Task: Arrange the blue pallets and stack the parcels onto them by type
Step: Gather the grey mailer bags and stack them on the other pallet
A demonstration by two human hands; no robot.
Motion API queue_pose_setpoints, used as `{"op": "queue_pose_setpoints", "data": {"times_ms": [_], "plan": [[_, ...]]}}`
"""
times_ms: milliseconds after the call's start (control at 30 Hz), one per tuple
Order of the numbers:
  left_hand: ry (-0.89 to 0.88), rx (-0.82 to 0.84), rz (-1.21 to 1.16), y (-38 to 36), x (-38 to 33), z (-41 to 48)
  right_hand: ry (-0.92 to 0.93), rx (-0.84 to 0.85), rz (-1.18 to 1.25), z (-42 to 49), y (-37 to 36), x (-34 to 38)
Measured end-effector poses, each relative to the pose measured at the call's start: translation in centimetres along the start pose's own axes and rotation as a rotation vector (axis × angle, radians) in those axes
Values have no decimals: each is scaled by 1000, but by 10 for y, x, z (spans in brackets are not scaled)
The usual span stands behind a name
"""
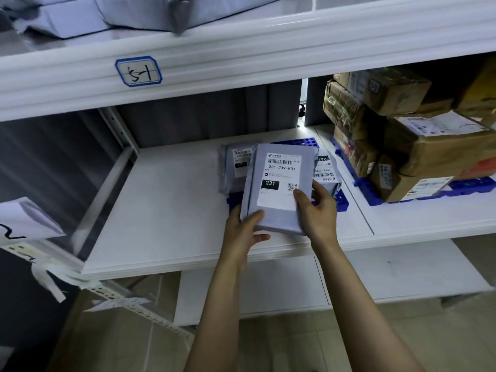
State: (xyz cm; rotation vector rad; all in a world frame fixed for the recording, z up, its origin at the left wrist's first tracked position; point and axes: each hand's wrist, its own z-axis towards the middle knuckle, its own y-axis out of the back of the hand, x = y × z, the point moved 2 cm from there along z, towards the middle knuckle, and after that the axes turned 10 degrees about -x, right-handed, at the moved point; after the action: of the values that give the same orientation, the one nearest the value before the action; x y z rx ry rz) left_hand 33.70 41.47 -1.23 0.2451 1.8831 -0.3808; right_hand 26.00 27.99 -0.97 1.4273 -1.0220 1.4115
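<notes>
One grey mailer (279,189), printed label facing up, is held tilted just above the shelf by both hands. The left hand (243,232) pinches its near left corner, thumb on top and fingers underneath, and the right hand (318,210) grips the near right edge, thumb pressed on the label. The mailer hangs over a blue pallet (342,201), of which only the near right corner and a strip at the back show, and it overlaps two more grey mailers (233,167) lying on that pallet, one to each side. Just to the right, a second blue pallet (469,185) carries a pile of taped cardboard boxes (429,154), so soft bags and cartons seem to be kept apart. Both pallets sit on a white shelf (174,210); the shelf above bears a handwritten tag (138,71) and holds more grey bags (134,12). The step in hand looks like placing this mailer on the bag pallet. The next move probably calls for lowering it flat onto the pair below, squaring its edges with theirs, then letting go with both hands.
</notes>
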Motion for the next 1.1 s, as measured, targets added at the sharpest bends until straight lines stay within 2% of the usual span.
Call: {"op": "queue_pose_setpoints", "data": {"times_ms": [67, 133, 200, 267, 433, 567, 933, 1100], "plan": [[-15, -31, -59, -3, -2, 3, 15, -7, -39, 5, 3, 3], [-44, -60, -148, -5, -4, 7, 93, -90, -111, 13, 8, 5], [-62, -101, -226, -5, -6, 11, 207, -193, -273, 25, 10, 6], [-60, -149, -266, -7, -7, 17, 247, -257, -491, 42, 8, 8], [-50, -188, -244, -20, -7, 34, 165, -150, -736, 73, -9, 1], [-15, -206, -193, -42, -7, 52, 148, -128, -716, 86, -13, -11], [7, -145, -93, -114, -8, 109, 198, -297, -566, 101, 19, -18], [28, -165, -8, -124, 0, 121, 216, -269, -551, 104, 27, -25]]}}
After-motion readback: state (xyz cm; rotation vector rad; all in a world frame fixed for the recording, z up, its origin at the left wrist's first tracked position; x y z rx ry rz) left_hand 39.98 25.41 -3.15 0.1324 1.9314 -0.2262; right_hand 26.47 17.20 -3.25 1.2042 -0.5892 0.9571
